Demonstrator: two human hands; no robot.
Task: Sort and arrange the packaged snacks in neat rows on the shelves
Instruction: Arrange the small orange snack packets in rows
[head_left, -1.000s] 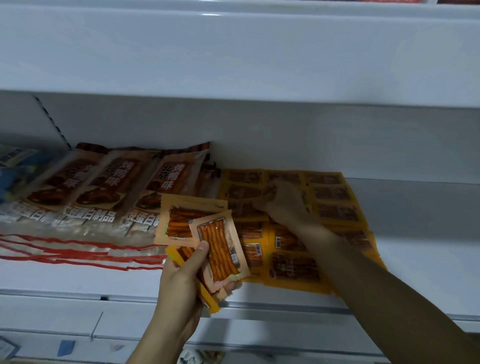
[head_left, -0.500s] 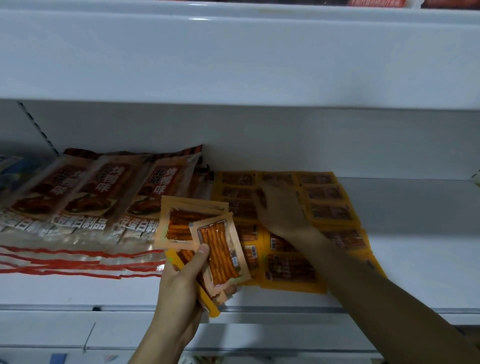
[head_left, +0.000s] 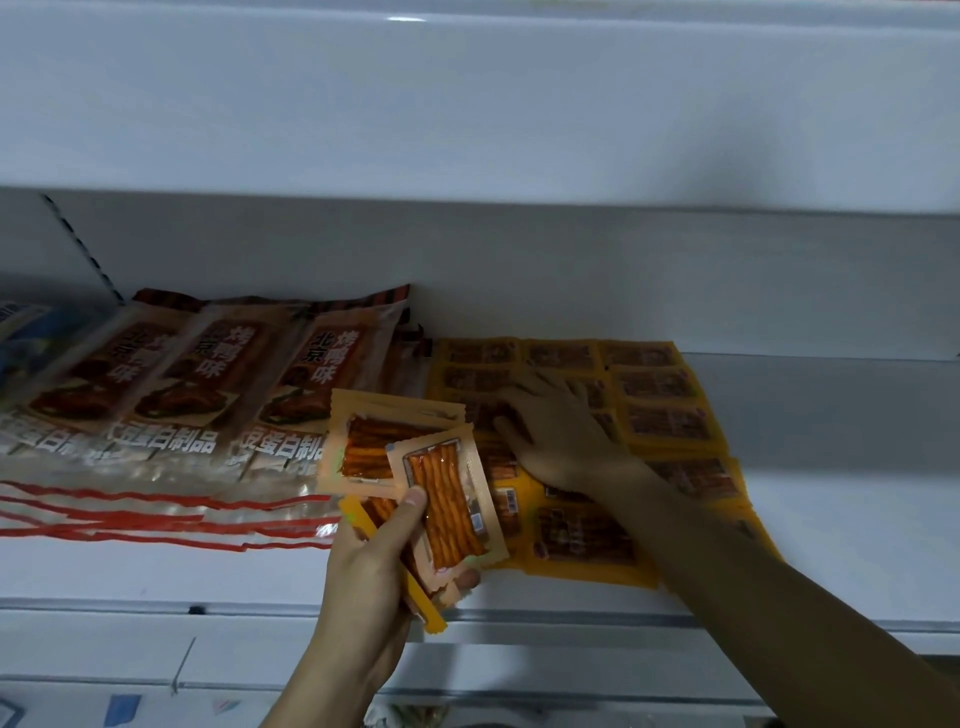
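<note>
A small fan of orange snack packets (head_left: 441, 488) stands in front of the shelf (head_left: 831, 519), pinched by the left hand (head_left: 374, 566), thumb across the front packet. Just right, yellow packets (head_left: 660, 421) lie in rows on the shelf; the right hand (head_left: 556, 436) rests flat on them, fingers spread. Larger brown packs (head_left: 208, 374) lie left.

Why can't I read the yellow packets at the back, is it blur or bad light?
Mostly light, in the head view: the yellow packets lie under the upper shelf, whose shadow dims them, and the right hand covers some. The large brown packs look soft toward the left edge. The packets in the left hand are brighter and sharper.
</note>
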